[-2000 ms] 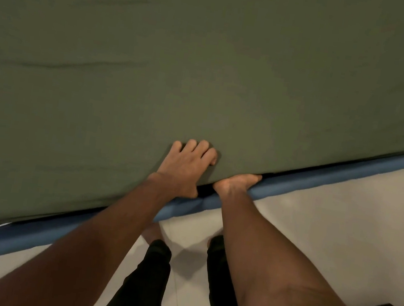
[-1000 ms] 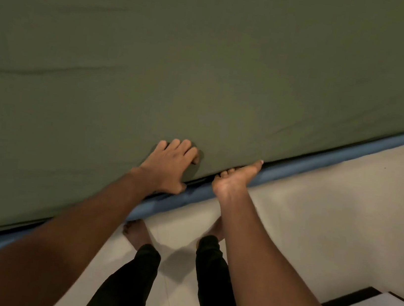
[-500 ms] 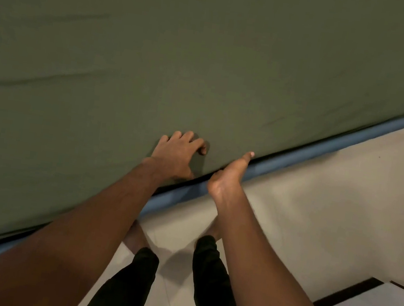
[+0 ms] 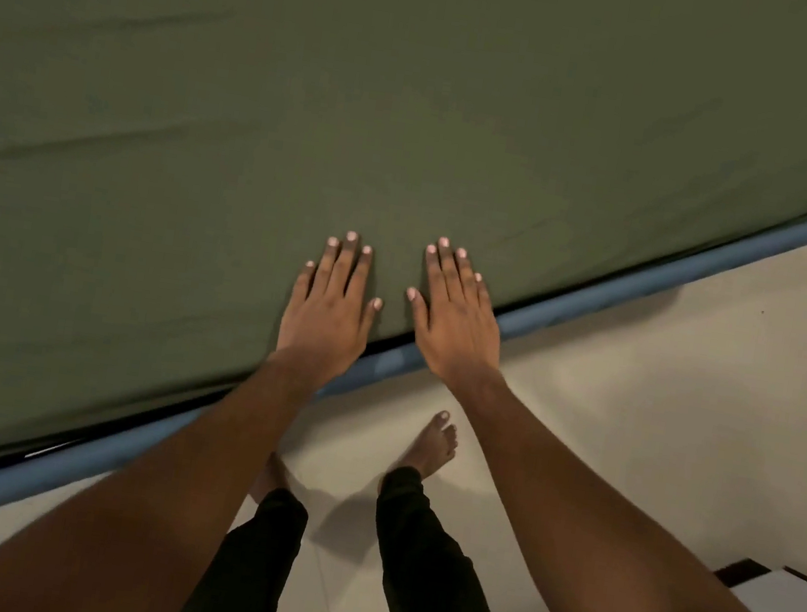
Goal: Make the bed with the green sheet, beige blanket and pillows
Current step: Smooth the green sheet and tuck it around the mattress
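Green sheet (image 4: pixel 314 111) spread across the bed, above the blue frame rail (image 4: pixel 654 279); left hand (image 4: pixel 329 305) and right hand (image 4: pixel 456 323) rest flat near its edge, fingers straight, grasping nothing

Head camera looks down, close over bed (image 4: pixel 707 269).

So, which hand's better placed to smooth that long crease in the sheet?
Left. The left hand lies flat on the green sheet, nearer the crease; the right hand overhangs the blue bed edge, farther off.
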